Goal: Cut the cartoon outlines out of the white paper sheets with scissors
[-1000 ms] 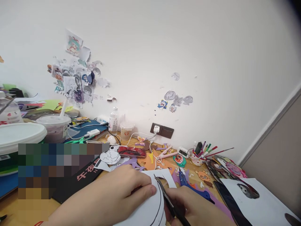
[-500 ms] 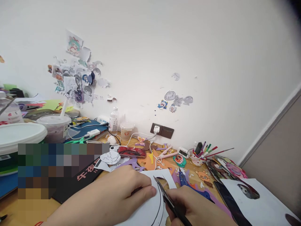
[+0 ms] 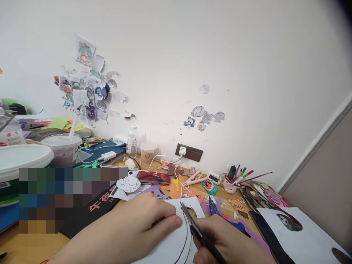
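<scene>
Pressed onto a white paper sheet (image 3: 169,245), my left hand (image 3: 150,223) has its fingers bent and lying together, the thumb alongside. Curved black lines are drawn on the sheet, and a cut opening near its top shows the wood below. My right hand (image 3: 214,238) is closed around the black handle of a utility knife (image 3: 204,239). The knife's slim metal blade points up and left, its tip at the paper close to my left fingertips. My right wrist lies low over purple scraps, and beside it is a blue glue gun (image 3: 216,208).
Orange scraps (image 3: 172,190), a red case (image 3: 154,178) and pink scissors (image 3: 196,178) lie beyond the paper. Pens stand in a cup (image 3: 230,185) at the back right. Another holed white sheet (image 3: 305,234) covers a dark tablet. Drink cups (image 3: 60,148) and a lidded tub (image 3: 24,159) stand left.
The knife blade has shifted slightly up and left along the drawn line, with its angle a little changed. My left hand stays on the paper; the whole view has drifted slightly.
</scene>
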Demonstrator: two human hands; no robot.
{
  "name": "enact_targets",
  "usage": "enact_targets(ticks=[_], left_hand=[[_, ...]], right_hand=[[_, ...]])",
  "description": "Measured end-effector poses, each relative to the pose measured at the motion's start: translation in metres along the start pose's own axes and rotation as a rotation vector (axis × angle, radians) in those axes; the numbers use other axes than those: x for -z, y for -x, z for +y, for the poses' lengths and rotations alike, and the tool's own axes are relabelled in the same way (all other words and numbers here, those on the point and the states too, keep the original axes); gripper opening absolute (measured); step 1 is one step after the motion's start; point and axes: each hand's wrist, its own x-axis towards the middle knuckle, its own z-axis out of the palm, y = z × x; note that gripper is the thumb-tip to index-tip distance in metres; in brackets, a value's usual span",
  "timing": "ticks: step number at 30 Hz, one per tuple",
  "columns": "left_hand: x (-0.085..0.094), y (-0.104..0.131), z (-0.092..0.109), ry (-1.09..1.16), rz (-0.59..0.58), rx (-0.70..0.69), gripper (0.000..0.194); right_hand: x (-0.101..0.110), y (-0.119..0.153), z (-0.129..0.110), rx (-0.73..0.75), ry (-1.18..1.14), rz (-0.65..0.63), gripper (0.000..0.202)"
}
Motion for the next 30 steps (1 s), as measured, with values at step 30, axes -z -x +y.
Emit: enact_targets(ticks=[30], left_hand=[[0.001,-0.025,0.008,0.657,0.282,0.124,0.021]], right_hand=[[-0.014,-0.026,0.006,0.524,-0.89,0.732,0.028]])
